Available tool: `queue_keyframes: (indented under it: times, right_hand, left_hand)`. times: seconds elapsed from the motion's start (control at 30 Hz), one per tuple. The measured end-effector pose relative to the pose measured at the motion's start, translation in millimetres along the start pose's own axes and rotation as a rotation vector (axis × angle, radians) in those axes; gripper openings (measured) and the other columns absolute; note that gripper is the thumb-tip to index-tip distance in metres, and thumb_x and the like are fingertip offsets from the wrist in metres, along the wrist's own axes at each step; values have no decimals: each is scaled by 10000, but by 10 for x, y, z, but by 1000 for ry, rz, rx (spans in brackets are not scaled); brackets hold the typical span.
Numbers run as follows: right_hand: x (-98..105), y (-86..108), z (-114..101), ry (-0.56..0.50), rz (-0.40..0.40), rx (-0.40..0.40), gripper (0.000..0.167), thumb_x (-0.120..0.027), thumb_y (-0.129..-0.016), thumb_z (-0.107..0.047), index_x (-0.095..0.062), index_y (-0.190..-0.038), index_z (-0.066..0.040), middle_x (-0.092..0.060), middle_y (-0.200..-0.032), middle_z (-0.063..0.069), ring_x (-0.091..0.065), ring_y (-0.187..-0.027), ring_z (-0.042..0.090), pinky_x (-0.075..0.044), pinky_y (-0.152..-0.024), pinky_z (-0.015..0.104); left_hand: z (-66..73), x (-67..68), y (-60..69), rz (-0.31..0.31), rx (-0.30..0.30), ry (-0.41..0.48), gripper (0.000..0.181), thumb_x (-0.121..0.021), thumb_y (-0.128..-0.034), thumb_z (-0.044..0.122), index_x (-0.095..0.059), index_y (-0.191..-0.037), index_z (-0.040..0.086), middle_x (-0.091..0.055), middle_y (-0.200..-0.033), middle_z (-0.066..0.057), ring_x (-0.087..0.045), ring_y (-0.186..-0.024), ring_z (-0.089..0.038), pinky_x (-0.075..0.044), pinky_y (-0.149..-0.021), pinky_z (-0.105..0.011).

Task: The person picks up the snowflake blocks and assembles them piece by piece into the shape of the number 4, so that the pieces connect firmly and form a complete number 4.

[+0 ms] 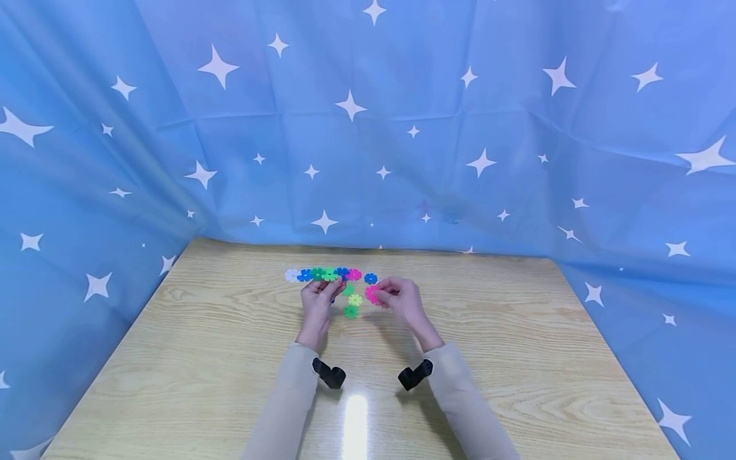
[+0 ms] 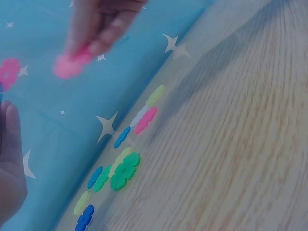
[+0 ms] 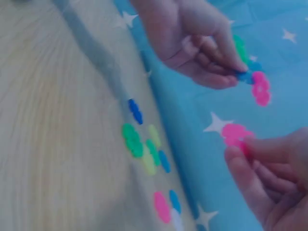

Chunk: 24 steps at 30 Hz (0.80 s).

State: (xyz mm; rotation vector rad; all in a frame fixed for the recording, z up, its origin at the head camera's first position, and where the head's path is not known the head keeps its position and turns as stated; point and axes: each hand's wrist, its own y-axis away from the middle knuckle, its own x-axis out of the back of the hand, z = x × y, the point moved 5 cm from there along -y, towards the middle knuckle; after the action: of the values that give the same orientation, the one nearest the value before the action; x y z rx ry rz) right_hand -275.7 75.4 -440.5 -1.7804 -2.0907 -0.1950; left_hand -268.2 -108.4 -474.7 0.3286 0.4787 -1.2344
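Observation:
My left hand [image 1: 317, 306] pinches a blue notched disc [image 3: 245, 77] near the right end of a row of joined plastic discs. White, blue, green and light green discs [image 1: 329, 275] run leftward in that row, and a pink disc [image 1: 354, 275] ends it at the right. To the right, my right hand [image 1: 404, 300] holds a separate pink notched disc [image 3: 235, 134] between thumb and fingertips. This pink disc is apart from the row, and the fingers hide part of it. Both hands are raised above the table.
Loose discs lie on the wooden table [image 1: 230, 358] below the hands, among them a green disc [image 2: 125, 171], a yellow disc [image 1: 355, 299], a blue disc [image 1: 370, 278] and a pink disc [image 3: 162, 207]. A blue star-patterned cloth [image 1: 402, 179] hangs behind the table.

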Motion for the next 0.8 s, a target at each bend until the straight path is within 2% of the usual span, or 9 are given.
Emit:
queue_keyframes:
  times: [0.13,0.23,0.27,0.4,0.5,0.67,0.8]
  right_hand:
    - [52,-29,-84,-83,55,28,119,-675,-846,-12,-664,-923,78,-665,-791,214,-662,-691,310,-585,-660,427]
    - [67,-46,-114,-107,86,70,102,-670,-852,-17,-658,-911,65,-677,-812,203,-671,-694,260,-576,-687,460]
    - [67,-50,-123,-115,94,81,88,-666,-855,-16,-657,-906,56,-681,-814,194,-674,-714,279,-571,-697,474]
    - [70,-65,-147,-138,110,123,84,-649,-868,-18,-652,-910,54,-685,-828,192,-681,-721,247,-583,-684,433]
    - [68,-76,-147,-150,110,126,96,-645,-873,-30,-656,-921,52,-684,-840,197,-681,-731,237,-585,-683,411]
    - [56,-86,-145,-182,85,113,119,-645,-871,-27,-658,-944,66,-676,-869,231,-672,-782,339,-567,-725,469]
    - [56,-49,-246,-190,65,139,122,-626,-876,11,-641,-948,107,-664,-876,273,-650,-806,426,-558,-730,491]
  left_hand:
    - [-10,-3,-3,-5,3,5,225,-647,-840,-58,-691,-694,107,-664,-676,-18,-694,-691,-173,-572,-767,-290]
    - [-22,-8,-2,-8,6,24,219,-650,-831,-71,-685,-692,94,-664,-677,-27,-692,-684,-172,-572,-772,-301]
    - [-25,-11,0,-9,8,30,219,-650,-828,-76,-682,-690,90,-664,-677,-29,-690,-677,-165,-572,-773,-303]
    - [-27,-23,8,-9,8,35,214,-652,-823,-81,-675,-687,83,-665,-681,-39,-688,-672,-167,-572,-775,-312]
    - [-26,-33,14,-6,2,26,211,-649,-823,-85,-667,-683,71,-662,-677,-42,-687,-665,-161,-573,-771,-315]
    - [-29,-42,28,-10,-3,16,198,-645,-825,-88,-663,-694,58,-660,-679,-45,-687,-671,-161,-574,-767,-314]
    - [-37,-42,36,-19,7,13,196,-649,-827,-80,-680,-705,70,-662,-688,-46,-693,-703,-205,-573,-773,-315]
